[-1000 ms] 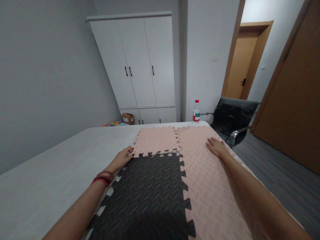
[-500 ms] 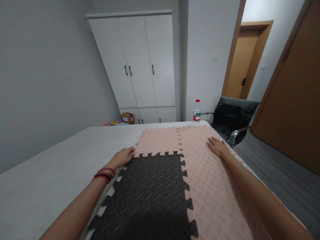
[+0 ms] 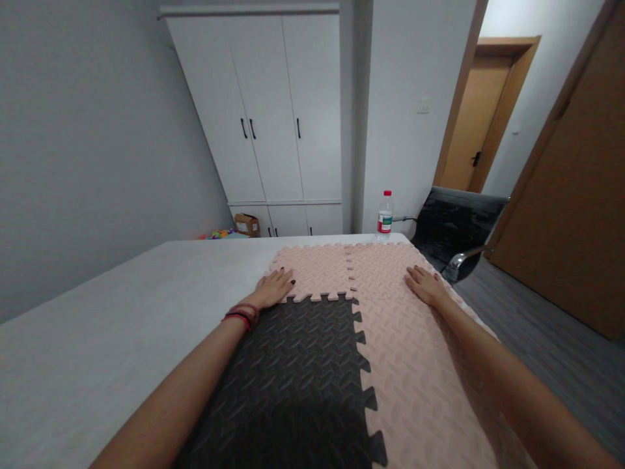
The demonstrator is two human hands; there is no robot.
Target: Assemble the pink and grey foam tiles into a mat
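My left hand (image 3: 275, 287) lies flat, fingers stretched out, on the far-left pink foam mat tile (image 3: 319, 267), near where it meets the black foam mat tile (image 3: 297, 371). Red and dark bands circle that wrist. Resting palm down on the right-hand pink foam tiles (image 3: 400, 352) is my right hand (image 3: 424, 285), its fingers slightly apart. Toothed edges join the black tile to the pink ones along its far and right sides. My left forearm covers much of the black tile's left edge.
The mats lie on a white table (image 3: 122, 312). A water bottle (image 3: 385, 216) with a red cap stands at the far edge. Beyond the right edge is a black chair (image 3: 459, 225). A cardboard box (image 3: 247, 225) sits before a white cabinet (image 3: 263, 111).
My left hand has moved right and forward from the tile's left corner, opening out flat on the pink tile. The right hand stays in place. The view has shifted slightly.
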